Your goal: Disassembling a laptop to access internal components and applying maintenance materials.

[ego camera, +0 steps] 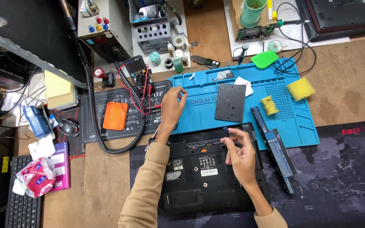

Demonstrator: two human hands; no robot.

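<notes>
A black laptop [208,177] lies upside down on the counter [106,177], low in the view at about 6 o'clock from the centre, its base partly on a dark map-printed mat [339,177] and its far edge over the blue silicone work mat [296,122]. The right hand [239,154] sits at the laptop's 1 o'clock corner, fingers pinched shut around a small dark piece with a blue tip at the open battery bay. The left hand [172,107] hovers at the laptop's 11 o'clock, over the blue mat's left edge, with fingers curled close together; whether they grip anything I cannot tell.

At 3 o'clock from the laptop, just beside it, lies the long black battery pack [275,147], angled. At 12 o'clock a dark square cover plate [230,102] rests on the blue mat, with 2 yellow sponges [300,88] further toward 2 o'clock. At 10 o'clock from the laptop are an orange rectangular case [115,115] and a multimeter [137,72] with red and black leads. Far off at 9 o'clock a keyboard [22,202] meets the frame's edge.
</notes>
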